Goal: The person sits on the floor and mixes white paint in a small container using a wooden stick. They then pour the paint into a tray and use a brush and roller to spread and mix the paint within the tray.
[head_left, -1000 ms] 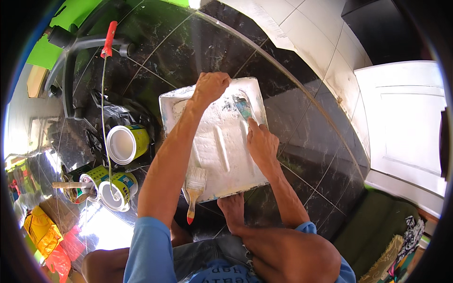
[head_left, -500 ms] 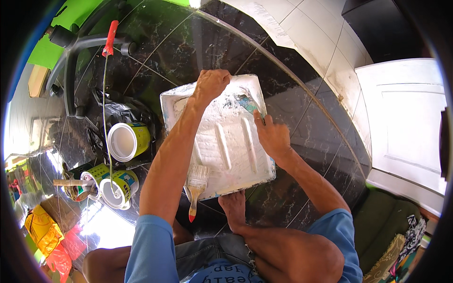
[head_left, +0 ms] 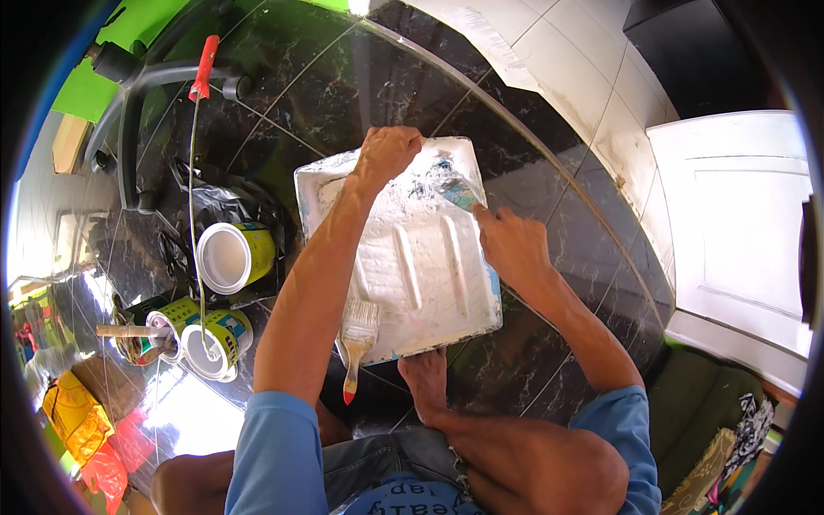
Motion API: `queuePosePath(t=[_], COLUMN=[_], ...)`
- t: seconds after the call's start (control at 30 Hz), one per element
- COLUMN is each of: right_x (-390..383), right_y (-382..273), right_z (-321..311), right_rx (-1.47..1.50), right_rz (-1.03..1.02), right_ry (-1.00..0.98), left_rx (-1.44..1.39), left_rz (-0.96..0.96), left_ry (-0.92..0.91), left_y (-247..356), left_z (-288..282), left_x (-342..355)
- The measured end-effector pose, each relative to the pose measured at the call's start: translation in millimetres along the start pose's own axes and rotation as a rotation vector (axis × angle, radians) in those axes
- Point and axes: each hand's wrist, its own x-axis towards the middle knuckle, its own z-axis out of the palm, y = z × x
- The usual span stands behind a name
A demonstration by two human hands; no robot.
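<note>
A paint tray [head_left: 429, 330] coated in dried white paint lies on the dark tiled floor in front of me. My left hand [head_left: 388, 153] is closed over its far rim, the fingertips hidden beyond the edge. In my right hand [head_left: 515, 245], at the tray's right side, is a scraper [head_left: 461, 196] with a teal, paint-smeared blade; the fist covers most of its handle. The blade rests in the far right part of the tray, beside a dark patch in the white coating. A flat paintbrush [head_left: 359, 333] leans on the near left corner, bristles inward.
To the left stand an open paint tub [head_left: 230, 257] on a black plastic bag [head_left: 232, 196] and smaller tubs [head_left: 225, 345], one holding a roller frame with a red handle [head_left: 203, 69]. A chair base [head_left: 133, 94] is far left. My bare foot [head_left: 425, 382] touches the tray's near edge.
My right hand has moved slightly right and nearer, turning, with the scraper. More dark patches show at the tray's far end. My left hand stays on the rim.
</note>
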Motion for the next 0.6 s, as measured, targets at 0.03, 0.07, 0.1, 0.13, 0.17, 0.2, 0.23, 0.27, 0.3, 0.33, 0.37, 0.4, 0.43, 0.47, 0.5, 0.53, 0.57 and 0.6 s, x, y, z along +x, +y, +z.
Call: queuePosePath(t=[0.03, 0.07, 0.1, 0.13, 0.17, 0.2, 0.23, 0.27, 0.3, 0.33, 0.37, 0.4, 0.43, 0.47, 0.5, 0.53, 0.57, 0.6], right_x=[7, 12, 14, 16, 18, 19, 20, 21, 22, 25, 33, 32, 29, 30, 29, 24, 19, 16], right_y=[1, 2, 3, 5, 5, 5, 6, 7, -3, -17, -26, -26, -26, -28, -26, -17, -9, 0], right_z=[9, 14, 18, 21, 23, 24, 25, 25, 24, 26, 21, 14, 9, 2, -3, -7, -9, -14], right_rx=[-0.032, -0.065, -0.075, -0.087, -0.095, -0.087, -0.08, -0.077, -0.086, -0.097, -0.063, -0.058, -0.055, -0.05, -0.063, -0.075, -0.081, -0.123], right_rz=[0.009, 0.022, 0.004, -0.012, -0.036, -0.085, -0.134, -0.184, -0.232, -0.279, -0.272, -0.262, -0.251, -0.247, -0.276, -0.304, -0.331, -0.291], right_ry=[0.027, 0.05, 0.056, 0.062, 0.073, 0.074, 0.075, 0.077, 0.076, 0.075, 0.029, -0.002, -0.032, -0.055, -0.006, 0.043, 0.085, 0.104], left_rx=[-0.004, -0.01, -0.017, -0.023, -0.019, -0.015, -0.012, 0.002, 0.014, 0.026, 0.001, -0.02, -0.042, -0.055, -0.052, -0.049, -0.05, -0.077], left_rz=[0.01, 0.001, -0.007, -0.014, -0.008, -0.001, 0.006, 0.028, 0.052, 0.076, 0.041, 0.018, -0.004, -0.028, -0.041, -0.054, -0.073, -0.064], left_ry=[0.004, -0.01, -0.024, -0.039, -0.039, -0.04, -0.04, -0.023, -0.008, 0.007, -0.012, -0.051, -0.09, -0.122, -0.128, -0.134, -0.147, -0.192], left_y=[0, 1, 2, 4, 1, -1, -2, -2, 0, 1, 4, 7, 10, 9, 3, -2, -9, -8], left_z=[0, 0, -1, -1, -2, -4, -4, 0, 8, 14, 12, 11, 9, 5, 2, 1, 2, 0], left_x=[1, 1, 2, 2, 2, 2, 1, 1, 2, 4, 7, 8, 8, 10, 11, 13, 12, 16])
